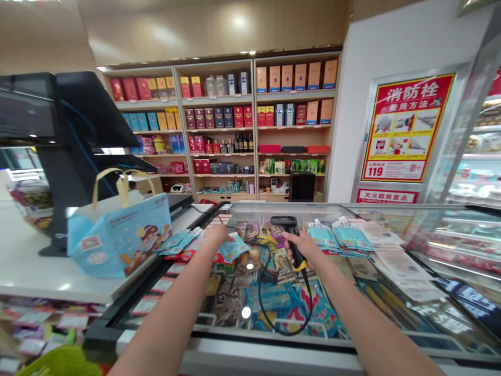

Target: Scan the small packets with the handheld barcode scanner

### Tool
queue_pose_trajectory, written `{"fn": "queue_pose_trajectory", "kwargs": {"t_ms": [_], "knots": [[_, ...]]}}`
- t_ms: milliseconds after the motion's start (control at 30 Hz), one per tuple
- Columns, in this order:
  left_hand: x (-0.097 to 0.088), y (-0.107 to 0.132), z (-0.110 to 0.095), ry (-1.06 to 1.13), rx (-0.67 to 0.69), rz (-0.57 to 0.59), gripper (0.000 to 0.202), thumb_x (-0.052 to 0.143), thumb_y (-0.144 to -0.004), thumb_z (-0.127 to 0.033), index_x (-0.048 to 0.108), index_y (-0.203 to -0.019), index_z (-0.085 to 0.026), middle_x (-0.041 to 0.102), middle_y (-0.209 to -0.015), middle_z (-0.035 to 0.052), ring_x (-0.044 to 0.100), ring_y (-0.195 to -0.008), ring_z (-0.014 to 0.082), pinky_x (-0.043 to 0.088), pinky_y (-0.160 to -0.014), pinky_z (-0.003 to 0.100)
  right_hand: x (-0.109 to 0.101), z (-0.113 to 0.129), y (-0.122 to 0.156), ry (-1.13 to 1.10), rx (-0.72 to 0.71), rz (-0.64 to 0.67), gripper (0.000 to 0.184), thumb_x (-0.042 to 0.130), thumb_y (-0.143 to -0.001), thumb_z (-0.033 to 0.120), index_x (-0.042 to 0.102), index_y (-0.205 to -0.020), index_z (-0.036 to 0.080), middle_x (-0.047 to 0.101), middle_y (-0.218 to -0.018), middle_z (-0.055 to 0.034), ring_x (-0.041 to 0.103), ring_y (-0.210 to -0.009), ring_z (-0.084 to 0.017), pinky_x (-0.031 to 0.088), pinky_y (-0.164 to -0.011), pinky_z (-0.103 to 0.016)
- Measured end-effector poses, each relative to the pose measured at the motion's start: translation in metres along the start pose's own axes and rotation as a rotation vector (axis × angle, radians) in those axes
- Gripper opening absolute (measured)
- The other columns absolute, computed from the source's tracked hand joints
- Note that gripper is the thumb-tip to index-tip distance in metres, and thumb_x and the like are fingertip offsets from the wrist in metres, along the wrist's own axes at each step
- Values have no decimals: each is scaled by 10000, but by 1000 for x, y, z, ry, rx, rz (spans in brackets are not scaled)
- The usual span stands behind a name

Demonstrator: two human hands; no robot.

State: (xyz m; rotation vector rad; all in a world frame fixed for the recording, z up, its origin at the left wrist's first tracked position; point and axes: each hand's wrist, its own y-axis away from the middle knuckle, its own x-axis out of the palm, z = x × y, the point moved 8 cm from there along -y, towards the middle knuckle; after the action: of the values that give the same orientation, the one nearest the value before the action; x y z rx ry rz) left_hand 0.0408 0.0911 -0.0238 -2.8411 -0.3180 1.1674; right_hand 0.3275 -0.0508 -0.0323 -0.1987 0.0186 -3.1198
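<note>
My right hand is wrapped round the handle of a black barcode scanner, which I hold above the glass top of a display freezer. The scanner's coiled-down cable loops over the glass below. My left hand is closed at the edge of a light-blue packet; its fingertips are partly hidden. Left of that hand lies a loose pile of similar blue packets. More blue packets sit in two stacks to the right of the scanner.
A blue paper bag with cream handles stands on the white counter at left, before a black checkout screen. Long printed paper strips lie on the glass at right. Shelves of boxes line the back wall.
</note>
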Motion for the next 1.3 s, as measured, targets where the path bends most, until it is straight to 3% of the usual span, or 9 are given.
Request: {"fn": "queue_pose_trajectory", "kwargs": {"t_ms": [100, 300, 400, 467, 667, 767, 900, 1033, 1300], "knots": [[-5, 4, 18, -238, -21, 22, 524, 897, -202, -231, 471, -505, -196, 686, -925, 195, 467, -1221, 460, 365, -988, 467, 21, -9, -8, 35, 15, 48, 290, 696, -709, 371, 482, -638, 189, 516, -451, 44, 478, -353, -97, 450, -364, -237], [5, 12, 23, -155, 45, -20, 493, 881, -306, -406, 530, -580, -194, 658, -1040, 213, 441, -1253, 435, 364, -984, 462, 30, -37, -15, 72, 73, 65, 308, 676, -707, 405, 454, -658, 198, 510, -457, 59, 468, -359, -89, 442, -371, -227], [9, 12, 21, -95, 52, -10, 497, 892, -276, -301, 530, -600, -198, 665, -1021, 172, 510, -1177, 403, 379, -959, 435, 29, -46, -14, 107, 64, 68, 309, 681, -688, 417, 464, -696, 197, 524, -482, 67, 472, -355, -83, 438, -370, -218], [9, 12, 18, -44, 62, -30, 439, 865, -338, -198, 507, -592, -202, 678, -912, 117, 567, -1091, 352, 397, -931, 394, 30, -47, -12, 117, 54, 78, 319, 688, -675, 423, 467, -696, 194, 528, -490, 67, 474, -354, -80, 438, -368, -217], [17, 14, 10, 340, 91, -138, 171, 649, -660, -162, 484, -663, -206, 579, -638, 2, 605, -728, 196, 444, -706, 277, 33, -40, 0, 94, 93, 46, 325, 666, -692, 431, 450, -637, 194, 484, -447, 69, 448, -342, -74, 415, -351, -209], [31, 16, 20, 673, -14, -119, 109, 619, -687, -217, 519, -721, -192, 539, -584, -27, 551, -579, 152, 432, -591, 254, 36, -38, 4, 85, 87, 69, 316, 683, -675, 424, 469, -661, 192, 500, -474, 70, 444, -347, -71, 416, -347, -208], [41, 16, 29, 946, -127, -94, 137, 647, -666, -241, 540, -713, -169, 558, -584, -19, 544, -543, 136, 453, -569, 260, 42, -45, 9, 167, 127, 158, 324, 666, -690, 444, 477, -635, 187, 506, -454, 53, 458, -346, -81, 425, -355, -214], [42, 15, 33, 1014, -192, -98, 105, 627, -693, -211, 542, -658, -161, 581, -607, 4, 566, -554, 142, 475, -596, 289, 51, -42, 14, 222, 118, 218, 321, 662, -702, 438, 485, -617, 183, 511, -451, 47, 470, -358, -86, 446, -372, -223], [42, 17, 30, 1004, -173, -107, 103, 629, -700, -195, 539, -664, -160, 557, -554, -16, 541, -507, 123, 460, -536, 252, 55, -35, 20, 224, 137, 209, 275, 657, -711, 395, 474, -648, 200, 512, -437, 55, 460, -345, -86, 445, -371, -221]]}}
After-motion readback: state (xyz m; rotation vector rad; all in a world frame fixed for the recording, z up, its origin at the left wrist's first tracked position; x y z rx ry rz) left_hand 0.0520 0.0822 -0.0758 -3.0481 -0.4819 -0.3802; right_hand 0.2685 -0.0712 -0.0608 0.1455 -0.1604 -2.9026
